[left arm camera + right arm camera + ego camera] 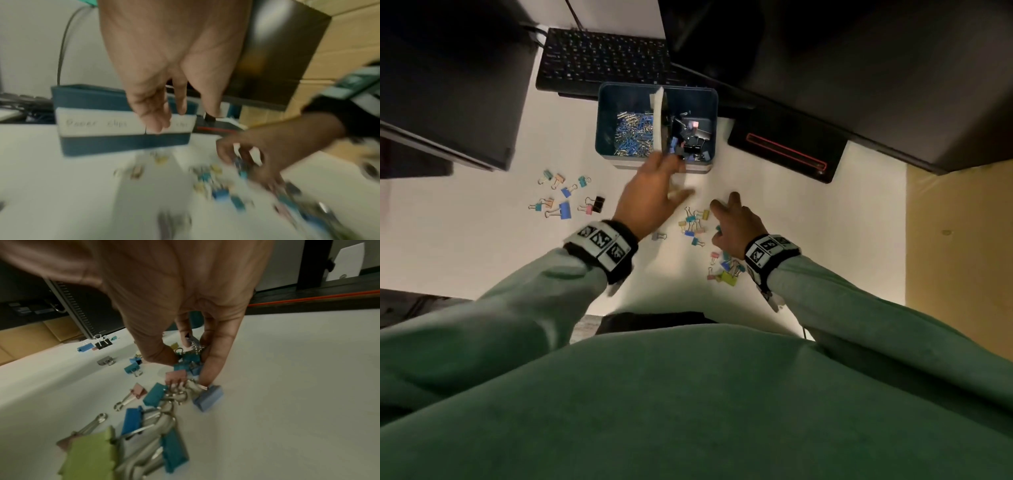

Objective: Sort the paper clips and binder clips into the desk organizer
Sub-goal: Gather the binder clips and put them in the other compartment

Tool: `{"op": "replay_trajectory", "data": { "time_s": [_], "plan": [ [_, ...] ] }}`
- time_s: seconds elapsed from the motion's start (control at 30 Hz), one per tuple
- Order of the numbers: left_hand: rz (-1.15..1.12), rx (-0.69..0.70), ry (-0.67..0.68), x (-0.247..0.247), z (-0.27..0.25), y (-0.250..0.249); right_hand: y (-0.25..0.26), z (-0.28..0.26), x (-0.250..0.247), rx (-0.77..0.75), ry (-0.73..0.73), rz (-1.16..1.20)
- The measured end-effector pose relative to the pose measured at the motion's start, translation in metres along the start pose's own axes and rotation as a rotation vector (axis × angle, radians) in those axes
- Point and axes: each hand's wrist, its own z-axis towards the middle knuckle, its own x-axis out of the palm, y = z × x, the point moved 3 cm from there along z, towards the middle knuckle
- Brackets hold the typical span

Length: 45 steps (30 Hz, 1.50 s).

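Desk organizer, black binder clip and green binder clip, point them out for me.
desk organizer (602,113): head view, left wall.
black binder clip (598,203): head view, its black body, left cluster.
green binder clip (90,456): right wrist view, flat side of its body.

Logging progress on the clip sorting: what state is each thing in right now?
Desk organizer: open-topped, white divider upright.
Left compartment: holds paper clips.
Right compartment: holds binder clips.
Loose binder clips: scattered on the desk, unsorted.
Left hand: fingers extended at the organizer's front, empty.
Right hand: fingers curled, gathering binder clips.
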Motion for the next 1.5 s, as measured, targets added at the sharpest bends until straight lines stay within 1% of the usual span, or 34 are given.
{"op": "replay_trajectory", "data": {
  "time_s": [0.03, 0.07, 0.1, 0.13, 0.2, 0.27, 0.33, 0.4, 0.47, 0.57, 0.63, 0.7, 0.77, 0.8, 0.83, 0.93, 0.97, 1.0, 1.07, 1.13, 1.2, 1.33, 1.4, 1.5],
  "plan": [
    [0.035, -0.035, 0.124, 0.014, -0.014, 0.009, -0.002, -0.001, -0.002, 0.008, -0.012, 0.014],
    [0.074, -0.072, 0.217, 0.028, -0.025, 0.019, -0.004, -0.001, -0.003, 0.017, -0.016, 0.035],
    [0.108, -0.101, 0.269, 0.04, -0.032, 0.026, -0.006, -0.001, -0.005, 0.027, -0.014, 0.065],
    [0.133, -0.121, 0.29, 0.051, -0.035, 0.032, -0.01, -0.001, -0.008, 0.049, -0.007, 0.111],
    [0.194, -0.119, 0.291, 0.065, -0.031, 0.034, -0.02, 0.003, -0.015, 0.112, -0.021, 0.267],
    [0.244, -0.092, 0.288, 0.074, -0.021, 0.029, -0.032, 0.007, -0.028, 0.157, -0.078, 0.5],
    [0.195, -0.076, 0.286, 0.08, -0.014, 0.023, -0.036, 0.01, -0.05, 0.174, -0.137, 0.713],
    [0.12, -0.04, 0.283, 0.085, -0.012, 0.021, -0.028, 0.014, -0.079, 0.135, -0.168, 0.841],
    [0.099, 0.002, 0.296, 0.09, -0.012, 0.022, -0.008, 0.021, -0.106, 0.05, -0.197, 0.886],
    [0.063, 0.021, 0.325, 0.089, -0.009, 0.02, 0.026, 0.038, -0.132, -0.015, -0.247, 0.807],
    [0.053, 0.022, 0.337, 0.086, -0.007, 0.018, 0.041, 0.049, -0.136, -0.031, -0.249, 0.678],
    [0.067, 0.028, 0.35, 0.084, -0.007, 0.018, 0.044, 0.045, -0.134, -0.064, -0.251, 0.476],
    [0.051, 0.022, 0.359, 0.086, -0.006, 0.019, 0.034, 0.026, -0.127, -0.104, -0.279, 0.348],
    [0.037, 0.011, 0.363, 0.086, -0.005, 0.02, 0.025, 0.015, -0.12, -0.105, -0.26, 0.294],
    [0.025, -0.005, 0.369, 0.086, -0.004, 0.021, 0.012, 0.003, -0.109, -0.09, -0.2, 0.241],
    [0.03, -0.01, 0.369, 0.085, -0.002, 0.021, -0.022, -0.029, -0.056, 0.015, 0.127, 0.073],
    [0.031, -0.004, 0.367, 0.084, -0.002, 0.02, -0.029, -0.036, -0.037, 0.022, 0.201, 0.007],
    [0.028, -0.007, 0.364, 0.085, -0.003, 0.02, -0.032, -0.039, -0.021, 0.005, 0.24, -0.056],
    [0.024, -0.026, 0.338, 0.086, -0.007, 0.019, -0.029, -0.041, 0.004, -0.045, 0.242, -0.141],
    [0.004, -0.049, 0.277, 0.085, -0.014, 0.021, -0.025, -0.04, 0.013, -0.057, 0.204, -0.126],
    [0.003, -0.062, 0.24, 0.083, -0.023, 0.023, -0.023, -0.035, 0.015, -0.059, 0.178, -0.052],
    [0.019, -0.091, 0.219, 0.087, -0.027, 0.025, -0.015, -0.023, 0.005, -0.097, 0.104, 0.066],
    [-0.003, -0.089, 0.203, 0.086, -0.022, 0.023, -0.012, -0.018, -0.002, -0.088, 0.056, 0.074],
    [0.042, -0.058, 0.208, 0.083, -0.018, 0.022, -0.01, -0.017, -0.002, -0.058, 0.041, 0.033]
  ]
}}
